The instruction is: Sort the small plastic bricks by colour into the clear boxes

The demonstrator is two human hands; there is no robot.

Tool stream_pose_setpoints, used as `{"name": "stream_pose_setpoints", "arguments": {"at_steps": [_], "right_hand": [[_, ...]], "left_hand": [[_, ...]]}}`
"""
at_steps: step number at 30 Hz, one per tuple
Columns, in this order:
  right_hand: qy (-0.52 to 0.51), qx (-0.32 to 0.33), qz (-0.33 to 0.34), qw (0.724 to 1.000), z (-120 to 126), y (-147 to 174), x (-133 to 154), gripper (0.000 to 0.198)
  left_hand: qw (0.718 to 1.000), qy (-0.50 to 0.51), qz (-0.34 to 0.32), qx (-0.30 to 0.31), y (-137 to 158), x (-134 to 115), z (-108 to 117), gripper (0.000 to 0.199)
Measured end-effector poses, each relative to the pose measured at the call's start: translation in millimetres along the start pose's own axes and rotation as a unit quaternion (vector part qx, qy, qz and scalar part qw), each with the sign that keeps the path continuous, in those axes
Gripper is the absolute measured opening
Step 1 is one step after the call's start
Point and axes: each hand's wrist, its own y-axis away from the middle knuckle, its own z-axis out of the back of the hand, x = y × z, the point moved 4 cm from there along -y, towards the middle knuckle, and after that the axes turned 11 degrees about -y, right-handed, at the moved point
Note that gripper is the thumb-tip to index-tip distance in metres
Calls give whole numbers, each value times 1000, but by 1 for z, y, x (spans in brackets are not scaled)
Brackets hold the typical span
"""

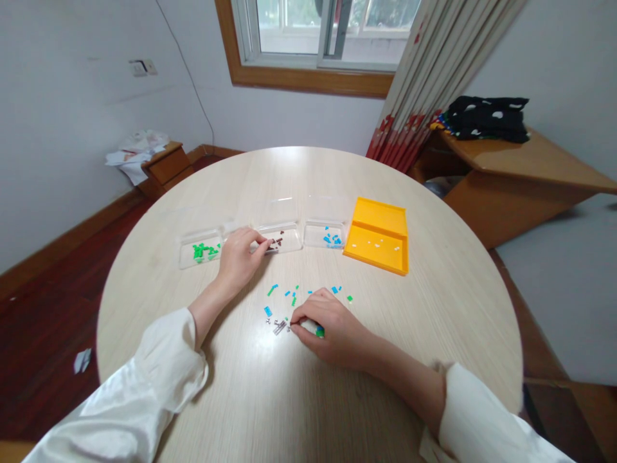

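My left hand (241,258) reaches over the near left edge of a clear plastic box (292,239) with small dark brown toy bricks (277,243) in it. Its thumb and forefinger are pinched together, and what they hold, if anything, is too small to make out. Lower on the table, my right hand (332,328) pinches at the side of a loose group of small grey bricks (280,327). Whatever is between those fingertips is too tiny to name. Around this hand lie scattered blue bricks (268,311) and green bricks (272,290); one green piece shows beneath its curled fingers.
Left of the brown bricks' box, another clear box (180,256) contains green bricks. To the right, a clear box (312,242) has blue bricks, and an open yellow case (378,218) holds several white pieces. All stand on a round wooden table (231,411).
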Motion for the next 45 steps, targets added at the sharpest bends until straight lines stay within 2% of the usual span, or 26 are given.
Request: {"name": "stream_pose_setpoints", "arguments": {"at_steps": [4, 7, 9, 11, 15, 19, 24, 28, 31, 33, 35, 38, 41, 45], "right_hand": [[-4, -48, -7, 999, 5, -1, -4, 9], [-29, -67, -33, 997, 10, -2, -7, 11], [-49, -83, -59, 994, 13, -2, -9, 11], [-64, -103, -95, 988, 16, -2, -10, 11], [-123, -144, -179, 966, 19, 0, -15, 6], [-172, -180, -226, 942, 20, 1, -20, 7], [-176, -169, -245, 938, 18, 2, -21, 15], [-146, -139, -221, 954, 25, -2, -19, 11], [-108, -94, -196, 970, 40, -6, -21, 6], [-83, -48, -174, 980, 50, -6, -24, 6], [-68, -7, -167, 984, 57, -5, -27, 8], [-53, 51, -169, 983, 60, -2, -28, 9], [-35, 101, -168, 980, 56, 0, -25, 9], [1, 140, -165, 976, 51, -1, -19, 6]], "left_hand": [[998, 49, -6, 41, 11, -14, 9, 20], [987, 104, -47, 116, 21, -29, 14, 20], [968, 141, -83, 191, 26, -40, 16, 19], [950, 174, -104, 238, 28, -48, 19, 19], [928, 220, -146, 264, 30, -58, 25, 23], [919, 239, -164, 269, 34, -62, 26, 20], [924, 245, -137, 259, 36, -64, 23, 15], [933, 236, -137, 235, 36, -62, 23, 14], [954, 207, -113, 185, 32, -51, 23, 13], [974, 175, -59, 130, 27, -38, 23, 13], [988, 127, -1, 82, 22, -23, 22, 13], [996, 67, 31, 40, 17, -7, 20, 12], [999, 38, 27, 18, 16, 0, 16, 11], [1000, 9, -12, 23, 17, 2, 9, 14]]}}
